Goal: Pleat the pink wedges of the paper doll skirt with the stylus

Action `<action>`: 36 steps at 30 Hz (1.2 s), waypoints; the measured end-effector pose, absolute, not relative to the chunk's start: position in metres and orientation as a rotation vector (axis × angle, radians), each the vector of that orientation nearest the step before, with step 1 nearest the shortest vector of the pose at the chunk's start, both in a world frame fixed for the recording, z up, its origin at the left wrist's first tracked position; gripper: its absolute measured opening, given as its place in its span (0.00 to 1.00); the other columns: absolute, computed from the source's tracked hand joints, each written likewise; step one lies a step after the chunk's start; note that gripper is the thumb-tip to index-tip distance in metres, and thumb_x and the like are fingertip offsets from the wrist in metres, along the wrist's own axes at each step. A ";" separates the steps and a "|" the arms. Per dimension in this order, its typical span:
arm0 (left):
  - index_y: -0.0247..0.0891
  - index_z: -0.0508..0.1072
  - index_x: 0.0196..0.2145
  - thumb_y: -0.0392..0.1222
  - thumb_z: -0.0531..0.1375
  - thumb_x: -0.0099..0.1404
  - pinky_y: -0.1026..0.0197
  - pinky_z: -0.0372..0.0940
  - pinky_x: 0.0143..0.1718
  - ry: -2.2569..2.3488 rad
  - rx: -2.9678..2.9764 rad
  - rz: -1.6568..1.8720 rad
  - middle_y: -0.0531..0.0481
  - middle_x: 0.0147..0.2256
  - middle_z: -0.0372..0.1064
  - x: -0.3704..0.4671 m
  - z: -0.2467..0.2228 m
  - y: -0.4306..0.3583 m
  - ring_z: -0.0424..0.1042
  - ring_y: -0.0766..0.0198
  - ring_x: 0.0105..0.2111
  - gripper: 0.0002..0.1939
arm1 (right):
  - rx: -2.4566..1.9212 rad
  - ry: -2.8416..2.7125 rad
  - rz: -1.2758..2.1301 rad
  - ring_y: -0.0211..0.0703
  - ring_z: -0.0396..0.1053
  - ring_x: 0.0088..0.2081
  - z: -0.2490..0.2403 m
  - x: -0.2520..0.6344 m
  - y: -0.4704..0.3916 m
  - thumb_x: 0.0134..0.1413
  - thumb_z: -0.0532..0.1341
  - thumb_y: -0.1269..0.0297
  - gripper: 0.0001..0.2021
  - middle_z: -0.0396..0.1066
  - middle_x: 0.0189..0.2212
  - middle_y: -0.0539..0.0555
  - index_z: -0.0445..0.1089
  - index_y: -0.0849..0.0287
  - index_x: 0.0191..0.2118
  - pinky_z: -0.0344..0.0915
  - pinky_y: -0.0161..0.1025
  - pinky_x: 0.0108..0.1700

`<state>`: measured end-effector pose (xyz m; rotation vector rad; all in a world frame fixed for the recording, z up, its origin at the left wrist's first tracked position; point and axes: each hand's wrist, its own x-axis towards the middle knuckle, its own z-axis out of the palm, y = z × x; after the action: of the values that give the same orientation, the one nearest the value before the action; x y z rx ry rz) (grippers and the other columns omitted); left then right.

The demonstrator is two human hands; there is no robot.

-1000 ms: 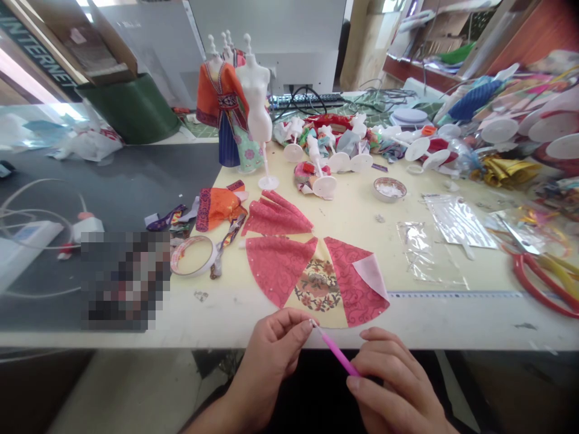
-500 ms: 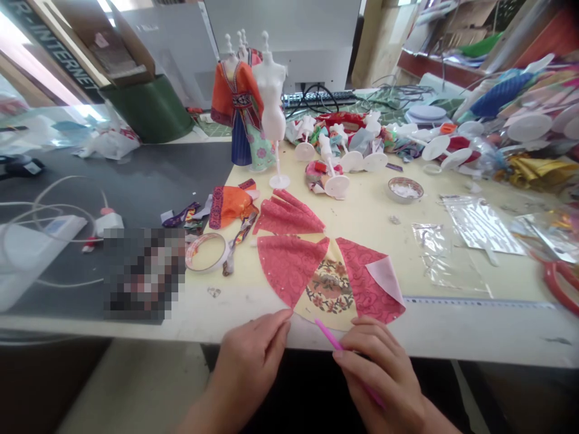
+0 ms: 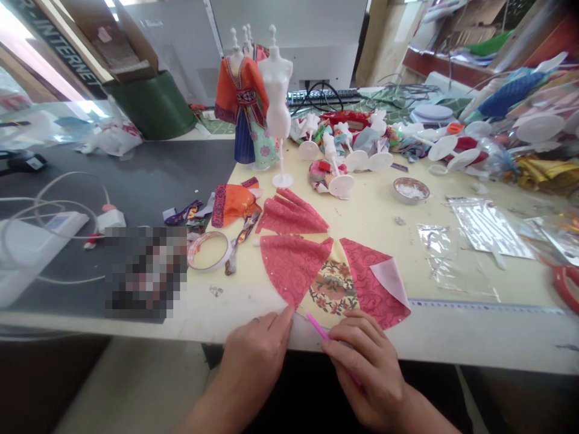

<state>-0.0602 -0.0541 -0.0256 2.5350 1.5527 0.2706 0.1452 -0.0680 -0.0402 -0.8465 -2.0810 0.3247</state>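
Observation:
A doll-sized skirt piece lies at the table's front edge. It has a red left panel, a cream floral panel in the middle and a red right panel whose corner folds back to pale pink. My left hand has its fingers pressed together, tips on the lower corner where the red left panel meets the cream. Between the fingers of my right hand is a slim pink pen, its tip near the cream panel's lower edge. Another gathered red piece lies just behind.
A roll of tape and orange fabric lie to the left. White doll mannequins stand behind, one dressed in orange. A ruler, clear bags and a small bowl are on the right, with red-handled scissors.
My right hand and the pink pen have shifted slightly left, closer to my left hand. The whole view has moved a little; the fabric panels look unchanged.

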 end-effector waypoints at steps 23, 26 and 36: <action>0.33 0.68 0.48 0.36 0.49 0.67 0.60 0.71 0.29 1.478 2.653 0.621 0.45 0.32 0.75 -0.059 -0.033 -0.051 0.74 0.61 0.26 0.14 | -0.885 -2.090 0.359 0.44 0.65 0.37 -0.043 0.145 -0.069 0.47 0.55 0.81 0.15 0.68 0.34 0.57 0.66 0.64 0.42 0.61 0.53 0.47; 0.32 0.69 0.47 0.35 0.49 0.67 0.60 0.70 0.28 1.471 2.677 0.616 0.45 0.32 0.75 -0.059 -0.034 -0.051 0.74 0.61 0.27 0.14 | -0.885 -2.089 0.373 0.44 0.65 0.37 -0.043 0.145 -0.069 0.47 0.55 0.81 0.15 0.68 0.34 0.57 0.66 0.64 0.42 0.61 0.53 0.47; 0.34 0.69 0.46 0.35 0.50 0.67 0.60 0.70 0.28 1.451 2.657 0.626 0.45 0.32 0.75 -0.059 -0.033 -0.053 0.74 0.61 0.27 0.13 | -0.891 -2.078 0.395 0.44 0.65 0.37 -0.042 0.145 -0.070 0.47 0.55 0.82 0.15 0.68 0.34 0.57 0.66 0.65 0.42 0.62 0.52 0.46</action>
<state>-0.0589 -0.0526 -0.0326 2.6573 1.4514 0.6262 0.1454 -0.0697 -0.0421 -0.8913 -2.0775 0.3950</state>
